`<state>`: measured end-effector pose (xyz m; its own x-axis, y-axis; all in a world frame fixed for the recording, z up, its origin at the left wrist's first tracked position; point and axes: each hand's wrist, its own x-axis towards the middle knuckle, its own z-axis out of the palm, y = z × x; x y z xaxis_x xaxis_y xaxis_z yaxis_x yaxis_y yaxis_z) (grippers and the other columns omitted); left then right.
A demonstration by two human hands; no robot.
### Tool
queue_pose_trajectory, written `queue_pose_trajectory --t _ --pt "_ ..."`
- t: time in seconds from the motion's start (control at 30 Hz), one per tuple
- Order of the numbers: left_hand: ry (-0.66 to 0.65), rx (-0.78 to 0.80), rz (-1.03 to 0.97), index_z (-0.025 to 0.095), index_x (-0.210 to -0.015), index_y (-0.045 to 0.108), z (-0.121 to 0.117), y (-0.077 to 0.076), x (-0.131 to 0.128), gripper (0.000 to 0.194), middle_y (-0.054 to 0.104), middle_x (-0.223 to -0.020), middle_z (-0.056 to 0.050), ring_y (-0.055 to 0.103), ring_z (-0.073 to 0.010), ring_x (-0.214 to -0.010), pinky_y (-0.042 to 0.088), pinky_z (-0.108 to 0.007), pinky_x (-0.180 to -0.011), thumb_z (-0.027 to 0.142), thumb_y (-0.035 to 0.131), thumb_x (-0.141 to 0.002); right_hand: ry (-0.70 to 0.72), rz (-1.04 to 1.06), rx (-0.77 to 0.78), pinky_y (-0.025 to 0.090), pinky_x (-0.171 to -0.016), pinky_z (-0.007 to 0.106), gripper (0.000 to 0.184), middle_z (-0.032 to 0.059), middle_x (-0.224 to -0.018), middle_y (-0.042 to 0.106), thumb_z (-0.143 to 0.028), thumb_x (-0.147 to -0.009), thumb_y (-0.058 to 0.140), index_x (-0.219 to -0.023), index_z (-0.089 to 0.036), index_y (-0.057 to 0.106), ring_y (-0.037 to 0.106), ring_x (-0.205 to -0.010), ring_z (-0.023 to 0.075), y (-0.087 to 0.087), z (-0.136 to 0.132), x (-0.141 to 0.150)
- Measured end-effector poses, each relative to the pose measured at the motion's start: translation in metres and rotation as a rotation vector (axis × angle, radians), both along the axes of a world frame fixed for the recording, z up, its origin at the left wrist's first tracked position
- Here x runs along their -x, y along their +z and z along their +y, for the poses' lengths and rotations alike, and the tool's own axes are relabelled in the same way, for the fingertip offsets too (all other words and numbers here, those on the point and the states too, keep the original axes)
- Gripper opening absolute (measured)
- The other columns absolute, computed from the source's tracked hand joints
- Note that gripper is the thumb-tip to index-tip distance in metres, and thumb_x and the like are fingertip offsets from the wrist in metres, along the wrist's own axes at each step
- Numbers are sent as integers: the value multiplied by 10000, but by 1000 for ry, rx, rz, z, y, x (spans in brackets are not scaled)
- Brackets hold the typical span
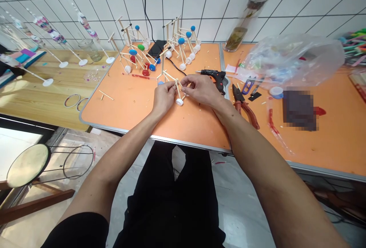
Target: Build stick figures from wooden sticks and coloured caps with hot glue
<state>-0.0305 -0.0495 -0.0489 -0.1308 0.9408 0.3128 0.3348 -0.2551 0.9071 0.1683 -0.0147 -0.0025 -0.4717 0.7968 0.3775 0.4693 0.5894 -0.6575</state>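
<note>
Desk point(126, 107), 1: orange top in 2 sections, grey metal edging, grey seam between them. Wall point(194, 8), behind the desk: white rectangular tiles, dark joint lines. Side table point(37, 99), 1, left of the desk: pale yellow wood-grain top. Floor point(234, 198), below the desk: pale, glossy, faintly veined. Stool point(28, 165), 1, below and left of the desk: round pale-yellow seat, dark wire frame. Wooden bars point(37, 206), brown, beside the stool. Light: bright patch far left of the desk; whitish reflection on the floor.
</note>
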Motion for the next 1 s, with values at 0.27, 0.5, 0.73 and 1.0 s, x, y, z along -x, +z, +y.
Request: queue_pose_trajectory --t 0.27,0.5,0.73,1.0 --pt "-14 50 -39 216 -869 858 -2 4 -2 307 752 -781 -11 750 -197 -797 602 -283 -762 99 630 -1038 1 5 17 512 -808 345 170 48 -977 883 -217 -909 764 -1018 -216 895 713 -805 220 0 0 0" --pt "-9 74 -39 214 -1070 936 -3 5 -1 338 835 -879 -26 808 -210 -853 635 -294 -795 97 620 -1043 -1 0 10 519 -825 346 179 51 -983 889 -228 -912 759 -1025 -213 897 704 -811 218 -1 0 0" --pt "8 83 -21 213 -1071 936 -4 7 -3 319 829 -853 -23 810 -211 -846 623 -292 -784 96 639 -1051 13 -1 21 510 -821 344 162 53 -982 882 -238 -932 759 -1019 -211 893 700 -817 214 0 0 0" --pt "6 89 -42 210 -1054 923 -5 7 -2 307 838 -875 -29 817 -209 -842 634 -296 -780 101 636 -1042 3 -14 25 529 -836 360 136 54 -995 887 -259 -937 771 -1004 -230 886 705 -829 224 1 0 -1"
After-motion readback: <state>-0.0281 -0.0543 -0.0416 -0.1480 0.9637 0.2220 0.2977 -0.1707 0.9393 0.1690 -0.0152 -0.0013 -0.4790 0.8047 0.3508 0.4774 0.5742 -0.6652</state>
